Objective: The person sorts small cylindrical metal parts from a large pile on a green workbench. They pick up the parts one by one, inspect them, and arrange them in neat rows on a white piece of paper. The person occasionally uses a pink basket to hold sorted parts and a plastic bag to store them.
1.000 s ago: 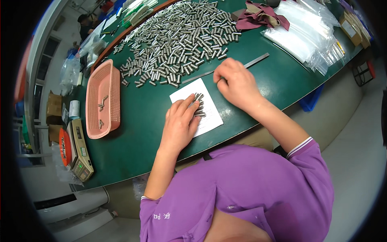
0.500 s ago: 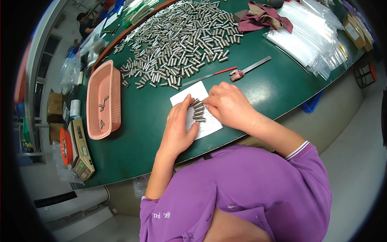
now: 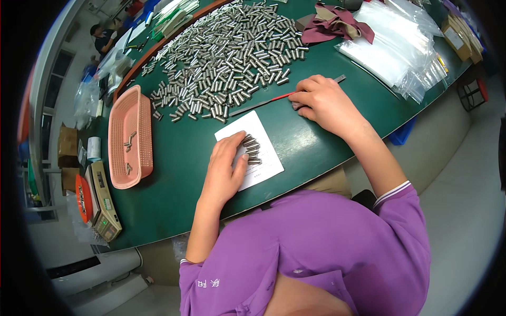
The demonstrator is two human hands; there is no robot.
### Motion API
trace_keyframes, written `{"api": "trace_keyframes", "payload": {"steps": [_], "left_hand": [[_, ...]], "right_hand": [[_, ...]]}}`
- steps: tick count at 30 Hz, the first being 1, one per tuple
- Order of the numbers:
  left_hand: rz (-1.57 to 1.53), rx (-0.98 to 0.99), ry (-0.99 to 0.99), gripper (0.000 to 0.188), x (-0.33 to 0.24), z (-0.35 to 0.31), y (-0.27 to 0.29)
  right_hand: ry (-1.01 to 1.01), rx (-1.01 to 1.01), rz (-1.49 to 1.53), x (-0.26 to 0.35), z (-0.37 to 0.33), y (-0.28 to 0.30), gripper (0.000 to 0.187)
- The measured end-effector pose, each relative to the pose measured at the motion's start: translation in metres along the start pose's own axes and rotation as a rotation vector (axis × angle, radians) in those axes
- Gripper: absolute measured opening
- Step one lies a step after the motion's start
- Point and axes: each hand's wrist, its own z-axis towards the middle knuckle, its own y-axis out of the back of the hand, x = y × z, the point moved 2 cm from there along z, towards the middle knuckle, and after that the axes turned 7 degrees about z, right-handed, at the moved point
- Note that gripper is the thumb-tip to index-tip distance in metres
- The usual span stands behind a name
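On the green table, a white printed sheet of paper [image 3: 268, 160] lies under a short row of shiny metal pins [image 3: 253, 150]. My left hand [image 3: 224, 166] rests on the sheet along the left side of that row, thumb and fingers apart, fingertips against the pins. Farther right, my right hand [image 3: 328, 107] has its fingers curled over the wrapped handle of a flat metal tool [image 3: 340, 79]; the blade's tip shows beyond the knuckles and most of the tool is hidden. A thin file with a red handle [image 3: 263, 103] lies just left of those fingers.
A large heap of metal pins [image 3: 226, 58] covers the back. At left stand a pink basket [image 3: 147, 142] holding a few pins, and a scale [image 3: 103, 203] with an orange dish [image 3: 83, 197]. Plastic bags [image 3: 387, 47] and a maroon cloth [image 3: 329, 26] lie at back right.
My right hand has left the row of pins and moved right and away from me onto the wrapped tool. My left hand stays beside the row. The whole view has shifted slightly.
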Motion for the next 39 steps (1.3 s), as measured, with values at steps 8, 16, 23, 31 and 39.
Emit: {"api": "trace_keyframes", "payload": {"steps": [8, 16, 23, 31, 39], "left_hand": [[-0.068, -0.053, 0.180, 0.015, 0.010, 0.026, 0.002], [-0.027, -0.024, 0.227, 0.009, 0.011, 0.034, 0.001], [-0.026, -0.056, 0.244, 0.008, 0.012, 0.033, -0.003], [-0.025, -0.074, 0.239, 0.009, 0.009, 0.035, -0.004], [-0.045, -0.060, 0.263, 0.009, 0.011, 0.035, -0.005]], "right_hand": [[0.128, -0.209, 0.139, -0.007, 0.008, 0.024, 0.019], [0.104, -0.552, 1.031, 0.061, 0.054, 0.002, 0.024], [0.038, -0.358, 0.847, 0.075, 0.065, -0.038, 0.021], [-0.092, -0.056, 1.524, 0.069, 0.075, -0.046, 0.020], [0.268, -0.388, 1.108, 0.060, 0.075, -0.052, 0.012]]}}
